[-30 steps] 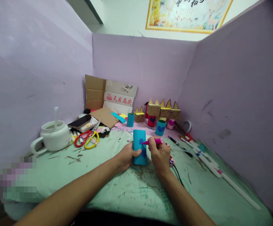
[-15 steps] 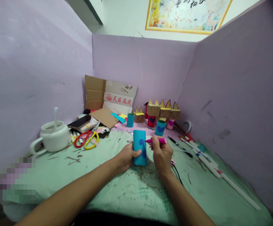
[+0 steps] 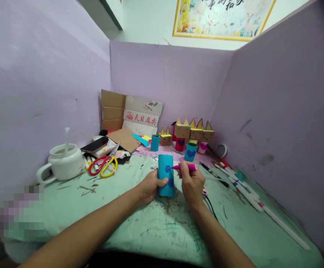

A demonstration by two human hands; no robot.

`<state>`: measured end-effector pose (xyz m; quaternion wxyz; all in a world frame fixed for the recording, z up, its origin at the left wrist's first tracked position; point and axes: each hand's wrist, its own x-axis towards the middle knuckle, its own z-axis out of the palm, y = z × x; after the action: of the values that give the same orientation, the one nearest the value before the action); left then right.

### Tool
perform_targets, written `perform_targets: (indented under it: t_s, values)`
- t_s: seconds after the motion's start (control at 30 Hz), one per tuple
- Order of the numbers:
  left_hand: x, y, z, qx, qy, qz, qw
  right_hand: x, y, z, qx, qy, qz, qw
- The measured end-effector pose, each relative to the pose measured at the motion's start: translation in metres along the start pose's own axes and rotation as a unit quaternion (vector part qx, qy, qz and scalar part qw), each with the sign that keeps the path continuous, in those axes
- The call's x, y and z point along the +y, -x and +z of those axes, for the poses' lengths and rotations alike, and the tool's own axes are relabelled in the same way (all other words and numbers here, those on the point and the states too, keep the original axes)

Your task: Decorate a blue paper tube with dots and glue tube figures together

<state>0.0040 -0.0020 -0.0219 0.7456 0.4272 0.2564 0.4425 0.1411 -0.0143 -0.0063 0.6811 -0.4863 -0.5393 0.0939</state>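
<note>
A blue paper-covered tube (image 3: 165, 167) lies on the green table cover (image 3: 139, 227) in front of me, with small purple shapes on its right side. My left hand (image 3: 150, 187) grips the tube's lower left edge, thumb across its face. My right hand (image 3: 191, 183) is closed round a pink marker (image 3: 184, 167), whose tip points left and sits just off the tube's right edge.
Red and yellow scissors (image 3: 103, 164), a white teapot (image 3: 63, 161) and a phone (image 3: 95, 144) lie at the left. Cardboard animal figures (image 3: 193, 132) and small tubes stand at the back. Several white markers (image 3: 244, 190) lie at the right. Purple partition walls enclose the table.
The marker's tip has drawn back a little to the right, from touching the tube's purple shape to just beside it. My left hand and the tube have stayed put.
</note>
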Motion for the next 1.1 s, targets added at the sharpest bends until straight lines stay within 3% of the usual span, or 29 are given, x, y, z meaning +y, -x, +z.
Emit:
perform_targets:
  t_s: [0.23,0.47,0.7,1.1]
  values:
    - [0.004,0.002,0.003,0.01,0.016,-0.011,1.0,0.0,0.001,0.0,-0.002,-0.014,0.024,1.0]
    - [0.008,0.003,0.006,0.045,0.012,0.004,0.999,-0.003,-0.005,0.004,0.033,-0.212,0.136,0.967]
    - [0.019,0.006,0.012,0.077,0.006,0.012,0.997,-0.007,-0.006,0.005,0.011,-0.267,0.178,0.947]
    - [0.023,0.012,0.017,0.021,0.005,0.03,0.999,-0.009,-0.006,0.005,0.014,-0.289,0.188,0.939]
